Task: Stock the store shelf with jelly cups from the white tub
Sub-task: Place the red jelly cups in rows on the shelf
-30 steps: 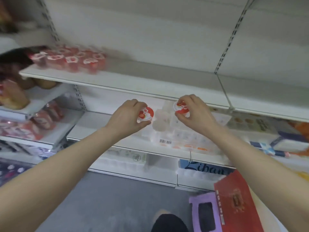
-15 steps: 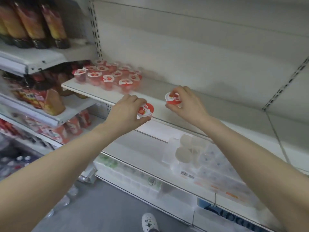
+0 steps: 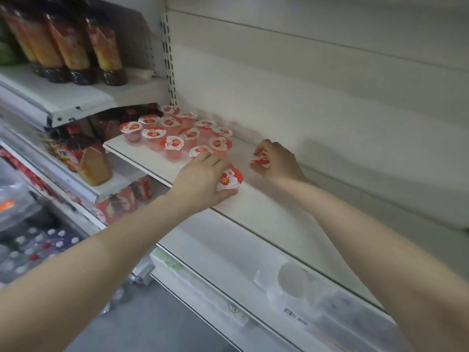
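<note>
White metal shelving fills the view, and the middle shelf (image 3: 266,199) already carries a group of strawberry jelly cups (image 3: 175,133) at its left end, close to the upright rail. The left hand (image 3: 200,181) grasps one jelly cup (image 3: 229,179) with curled fingers and holds it low over the front edge of the shelf, just to the right of the group. The right hand (image 3: 276,161) grasps a second jelly cup (image 3: 260,158), a little deeper on the same shelf. The step in hand seems to be the placing of these two cups. Next, each cup probably needs to be set upright on its base, beside the others, before the fingers let go. The white tub is not visible, so it cannot be told how many cups remain.
</note>
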Available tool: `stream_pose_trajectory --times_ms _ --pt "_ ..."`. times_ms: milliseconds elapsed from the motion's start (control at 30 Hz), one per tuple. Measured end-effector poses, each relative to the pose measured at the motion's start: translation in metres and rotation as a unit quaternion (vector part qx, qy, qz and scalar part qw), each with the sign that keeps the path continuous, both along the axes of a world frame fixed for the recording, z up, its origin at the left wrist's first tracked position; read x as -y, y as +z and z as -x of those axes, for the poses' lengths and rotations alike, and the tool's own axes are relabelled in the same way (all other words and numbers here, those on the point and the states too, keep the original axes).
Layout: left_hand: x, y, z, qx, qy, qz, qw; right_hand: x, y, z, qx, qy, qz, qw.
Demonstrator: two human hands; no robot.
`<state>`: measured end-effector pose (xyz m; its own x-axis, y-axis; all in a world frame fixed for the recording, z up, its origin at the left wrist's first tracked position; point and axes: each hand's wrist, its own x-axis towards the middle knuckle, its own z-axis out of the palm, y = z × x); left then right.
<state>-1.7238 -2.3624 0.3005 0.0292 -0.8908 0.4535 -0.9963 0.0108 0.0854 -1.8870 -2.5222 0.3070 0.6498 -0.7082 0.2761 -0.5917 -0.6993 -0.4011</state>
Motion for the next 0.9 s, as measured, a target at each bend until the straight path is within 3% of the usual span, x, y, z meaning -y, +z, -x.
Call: stream_pose_trajectory --times_ms 400,600,900 --pt "0.041 0.0 0.003 0.008 0.024 0.014 1.0 0.041 -0.016 -0.023 0.021 0.061 0.069 0.996" --pt "0.069 0.006 0.008 0.028 0.061 -0.045 0.997 0.053 -0.017 -0.017 -0.026 0.073 0.142 0.987" --pt "0.077 0.003 0.007 0.048 0.06 -0.051 0.996 0.056 -0.02 -0.009 -0.045 0.09 0.174 0.979"
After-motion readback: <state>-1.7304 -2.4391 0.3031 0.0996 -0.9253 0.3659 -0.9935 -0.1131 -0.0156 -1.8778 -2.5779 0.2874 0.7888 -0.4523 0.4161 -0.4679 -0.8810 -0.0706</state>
